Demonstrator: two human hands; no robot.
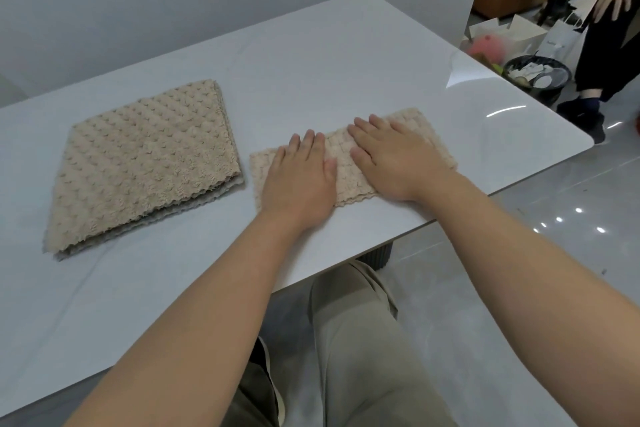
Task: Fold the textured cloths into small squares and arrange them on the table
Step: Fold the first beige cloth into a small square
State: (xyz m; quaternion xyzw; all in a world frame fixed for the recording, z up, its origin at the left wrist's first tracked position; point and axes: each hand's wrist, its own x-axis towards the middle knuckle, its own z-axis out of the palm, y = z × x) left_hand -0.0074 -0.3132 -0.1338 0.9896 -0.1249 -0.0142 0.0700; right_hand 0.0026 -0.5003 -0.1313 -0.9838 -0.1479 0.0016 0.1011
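While your left hand and right hand press flat with straight fingers, gripping nothing, the folded cloth strip lies under both palms near the table edge. The larger cloth stack sits just left.
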